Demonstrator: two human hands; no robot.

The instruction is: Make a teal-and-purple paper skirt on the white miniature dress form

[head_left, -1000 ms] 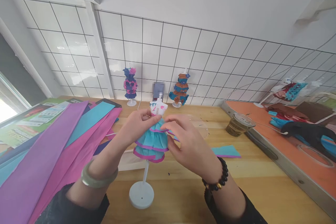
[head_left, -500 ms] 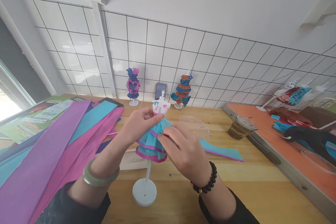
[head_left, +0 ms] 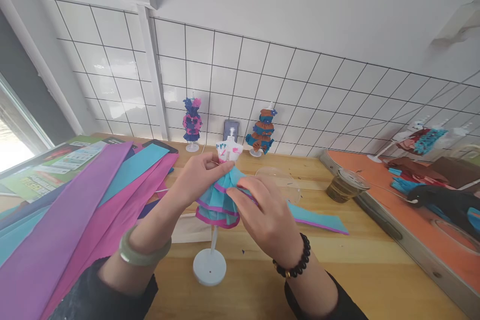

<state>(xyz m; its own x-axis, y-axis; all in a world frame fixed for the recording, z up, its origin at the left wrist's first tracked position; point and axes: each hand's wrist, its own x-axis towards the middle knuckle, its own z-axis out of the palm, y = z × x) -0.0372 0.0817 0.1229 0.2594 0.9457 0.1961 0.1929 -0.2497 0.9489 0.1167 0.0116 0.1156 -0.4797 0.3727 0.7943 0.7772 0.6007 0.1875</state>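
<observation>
A small white dress form (head_left: 229, 147) on a stand with a round white base (head_left: 210, 266) is in front of me. Around it hangs a tiered turquoise skirt (head_left: 215, 200) with purple-pink edging. My left hand (head_left: 200, 175) pinches the skirt's gathered top against the form at the waist. My right hand (head_left: 264, 205) is closed on a turquoise strip (head_left: 318, 217) with a purple edge, at the skirt's right side. The strip's free end trails right across the table behind that hand. My right fingertips partly hide the fold.
Purple, pink and turquoise sheets (head_left: 86, 200) cover the left side. Two dressed miniature forms, one blue and pink (head_left: 192, 122), one brown and blue (head_left: 261, 132), stand by the tiled wall. A lidded cup (head_left: 347, 185) is at right, beside an orange-topped surface (head_left: 360, 170).
The form's base has shifted slightly up and right, so the stand tilts less. My right fingers have moved a little along the strip; my left hand keeps its pinch.
</observation>
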